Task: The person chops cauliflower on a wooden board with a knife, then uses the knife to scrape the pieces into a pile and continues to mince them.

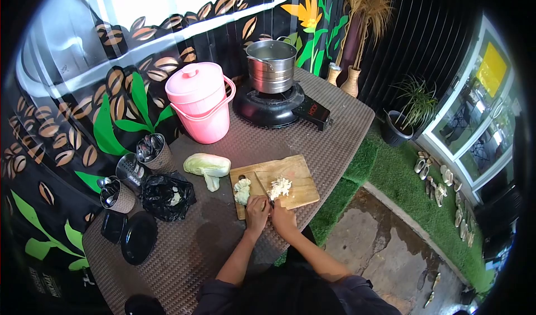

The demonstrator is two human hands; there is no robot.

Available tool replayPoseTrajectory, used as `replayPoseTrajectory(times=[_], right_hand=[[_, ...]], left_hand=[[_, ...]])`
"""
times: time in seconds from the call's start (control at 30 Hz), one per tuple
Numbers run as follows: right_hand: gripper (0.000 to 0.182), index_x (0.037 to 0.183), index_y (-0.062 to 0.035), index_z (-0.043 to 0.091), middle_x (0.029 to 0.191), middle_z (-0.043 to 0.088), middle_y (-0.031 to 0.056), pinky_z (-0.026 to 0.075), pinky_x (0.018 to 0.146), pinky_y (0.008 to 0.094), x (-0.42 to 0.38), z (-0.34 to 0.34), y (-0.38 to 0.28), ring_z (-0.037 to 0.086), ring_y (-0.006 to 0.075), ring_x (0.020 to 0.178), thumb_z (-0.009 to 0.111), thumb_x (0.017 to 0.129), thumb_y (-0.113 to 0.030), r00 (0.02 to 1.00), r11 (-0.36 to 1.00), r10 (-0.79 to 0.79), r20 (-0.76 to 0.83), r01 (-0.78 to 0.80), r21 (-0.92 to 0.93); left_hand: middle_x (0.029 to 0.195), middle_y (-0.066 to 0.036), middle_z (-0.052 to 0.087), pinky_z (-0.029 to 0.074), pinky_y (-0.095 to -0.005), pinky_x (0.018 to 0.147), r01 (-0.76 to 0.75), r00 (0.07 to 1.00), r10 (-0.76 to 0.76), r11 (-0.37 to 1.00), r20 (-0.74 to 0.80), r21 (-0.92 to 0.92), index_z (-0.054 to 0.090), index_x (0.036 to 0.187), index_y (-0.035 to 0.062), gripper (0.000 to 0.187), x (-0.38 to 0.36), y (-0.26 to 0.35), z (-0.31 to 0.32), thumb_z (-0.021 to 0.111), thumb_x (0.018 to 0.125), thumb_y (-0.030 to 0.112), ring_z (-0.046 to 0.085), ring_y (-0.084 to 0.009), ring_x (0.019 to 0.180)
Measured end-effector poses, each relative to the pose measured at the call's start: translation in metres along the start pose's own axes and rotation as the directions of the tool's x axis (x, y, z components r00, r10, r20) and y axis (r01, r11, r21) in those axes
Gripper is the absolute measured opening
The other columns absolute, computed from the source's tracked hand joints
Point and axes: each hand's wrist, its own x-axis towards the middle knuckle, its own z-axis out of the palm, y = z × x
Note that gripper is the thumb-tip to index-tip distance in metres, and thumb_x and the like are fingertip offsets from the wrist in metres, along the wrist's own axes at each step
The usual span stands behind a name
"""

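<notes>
My right hand (283, 220) grips a knife (262, 182), its blade pointing away from me across the wooden cutting board (306, 188). Close beside it, my left hand (257, 211) rests on the board near the blade with its fingers curled; whatever lies under them is hidden. Right of the blade is a heap of finely chopped pale vegetable (281, 187). Larger pale, lumpy vegetable pieces (242, 190) sit on the board's left side, just beyond my left hand. A napa cabbage (205, 164) lies on the table, left of the board.
Toward the back stand a pink lidded bucket (202, 106) and a steel pot (272, 69) on a black portable stove (268, 107). At left are cutlery holders (154, 154), a black plastic bag (166, 195) and a black plate (139, 238). The table edge (347, 167) runs along the right.
</notes>
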Motion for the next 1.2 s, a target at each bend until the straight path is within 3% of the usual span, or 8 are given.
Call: replayPoseTrajectory(times=[0.47, 0.63, 0.77, 0.83, 1.2], right_hand=[[0.028, 0.103, -0.0007, 0.046, 0.079, 0.065, 0.0272, 0.053, 0.066, 0.0523, -0.002, -0.007, 0.009, 0.066, 0.0432, 0.076, 0.050, 0.092, -0.026, 0.997, 0.999, 0.047, 0.068, -0.047, -0.001], [0.031, 0.108, 0.0002, 0.045, 0.082, 0.065, 0.0286, 0.052, 0.070, 0.0546, 0.015, -0.019, 0.014, 0.065, 0.0453, 0.078, 0.050, 0.092, -0.026, 0.992, 0.999, -0.021, 0.126, 0.017, 0.038], [0.032, 0.107, -0.0002, 0.046, 0.082, 0.064, 0.0288, 0.052, 0.069, 0.0543, 0.005, -0.017, 0.003, 0.065, 0.0452, 0.078, 0.050, 0.092, -0.027, 0.993, 1.000, 0.001, 0.121, -0.001, -0.002], [0.032, 0.107, 0.0000, 0.047, 0.082, 0.064, 0.0292, 0.052, 0.069, 0.0539, -0.002, -0.006, 0.001, 0.065, 0.0452, 0.078, 0.050, 0.092, -0.028, 0.994, 0.996, 0.081, 0.076, -0.084, 0.043], [0.031, 0.104, -0.0007, 0.046, 0.084, 0.064, 0.0296, 0.052, 0.072, 0.0539, -0.001, -0.011, 0.000, 0.065, 0.0455, 0.081, 0.050, 0.092, -0.029, 0.992, 0.994, 0.070, 0.102, -0.078, 0.082]], left_hand=[[0.087, -0.011, 0.066, 0.049, -0.0378, 0.080, -0.027, 0.999, 0.027, 1.000, -0.038, 0.006, 0.065, 0.082, -0.0015, 0.006, 0.000, 0.005, -0.002, 0.066, 0.076, 0.000, 0.059, -0.0289, 0.090], [0.086, -0.012, 0.067, 0.050, -0.0373, 0.078, -0.011, 0.999, 0.010, 1.000, -0.052, -0.009, 0.066, 0.082, -0.0021, 0.006, -0.004, -0.003, 0.003, 0.066, 0.076, 0.000, 0.060, -0.0284, 0.090], [0.087, -0.012, 0.067, 0.050, -0.0371, 0.079, 0.002, 1.000, -0.002, 1.000, -0.031, -0.006, 0.067, 0.083, -0.0028, 0.007, -0.002, 0.003, -0.001, 0.066, 0.077, 0.000, 0.060, -0.0286, 0.091], [0.087, -0.012, 0.067, 0.050, -0.0369, 0.078, -0.012, 0.999, 0.012, 1.000, -0.034, -0.001, 0.067, 0.083, -0.0023, 0.007, -0.002, 0.003, -0.002, 0.066, 0.076, 0.000, 0.060, -0.0283, 0.090], [0.087, -0.012, 0.067, 0.050, -0.0365, 0.078, 0.014, 1.000, -0.014, 1.000, -0.020, -0.019, 0.067, 0.084, -0.0021, 0.009, -0.001, 0.003, -0.001, 0.067, 0.076, 0.001, 0.060, -0.0278, 0.090]])
